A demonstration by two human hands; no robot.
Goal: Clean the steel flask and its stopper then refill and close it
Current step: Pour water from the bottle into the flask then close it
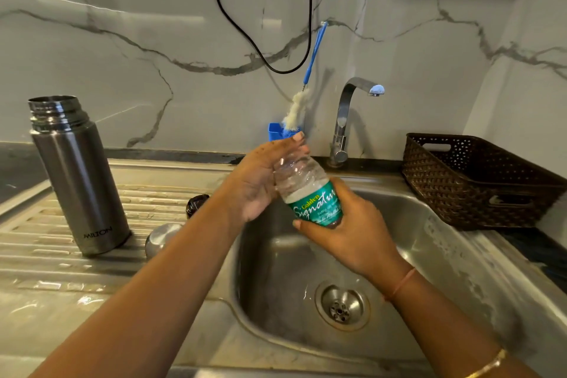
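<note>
Steel flask (pixel 78 175) stands left of bottle (pixel 302 176) grip (pixel 257 186).

The steel flask (pixel 79 175) stands upright and open-mouthed on the ridged draining surface (pixel 30 242) left of the sink; its body is brushed grey, with a threaded neck and a dark brand name near the base. To its right, well apart, a small black stopper (pixel 196 205) and a rounded steel cap (pixel 161 238) rest on the same surface, both partly hidden by a forearm. A clear plastic bottle (pixel 306 190) with a green label is held tilted above the basin.
</note>
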